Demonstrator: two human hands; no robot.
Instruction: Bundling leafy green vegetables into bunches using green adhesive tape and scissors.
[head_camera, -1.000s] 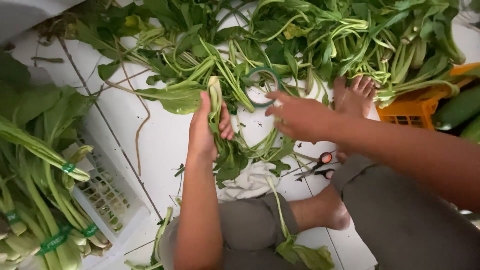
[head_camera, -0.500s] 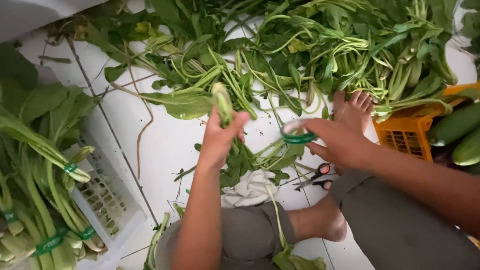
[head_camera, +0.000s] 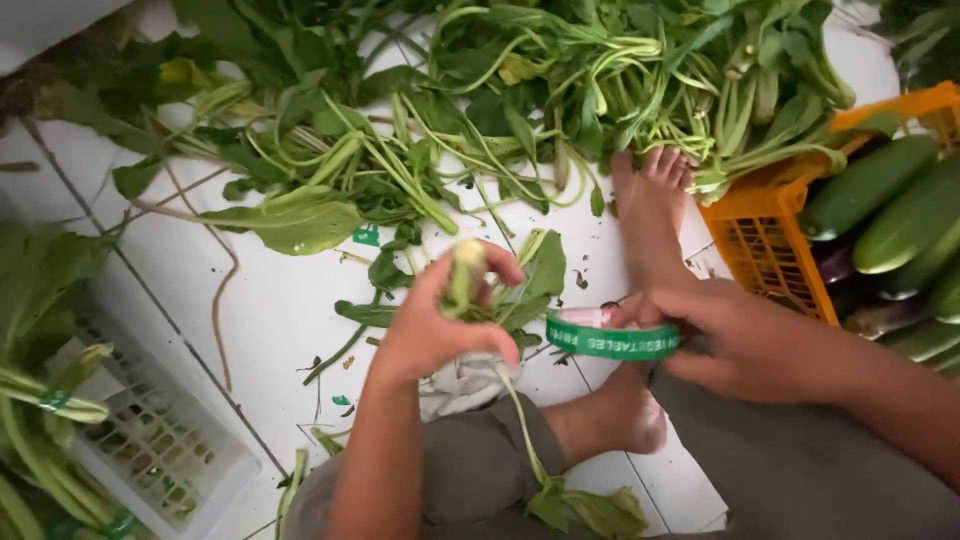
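My left hand (head_camera: 440, 325) is closed around the stem ends of a small bunch of leafy greens (head_camera: 530, 290), held upright above my lap; its leaves hang down past my knee. My right hand (head_camera: 740, 335) holds a roll of green tape (head_camera: 612, 335) just to the right of the bunch, a short gap away. The tape's ring faces the camera side-on. My bare feet (head_camera: 650, 215) rest on the white tiled floor (head_camera: 270, 310) under both hands.
A big pile of loose greens (head_camera: 520, 90) covers the floor ahead. An orange crate (head_camera: 775, 240) with cucumbers (head_camera: 880, 200) stands at the right. A white crate (head_camera: 150, 455) holding tied bunches (head_camera: 45, 400) sits at the left. Leaf scraps lie around.
Both hands pulled back from the pile toward my lap. My left hand brought the bunch along, and my right hand now holds the tape roll close to it.
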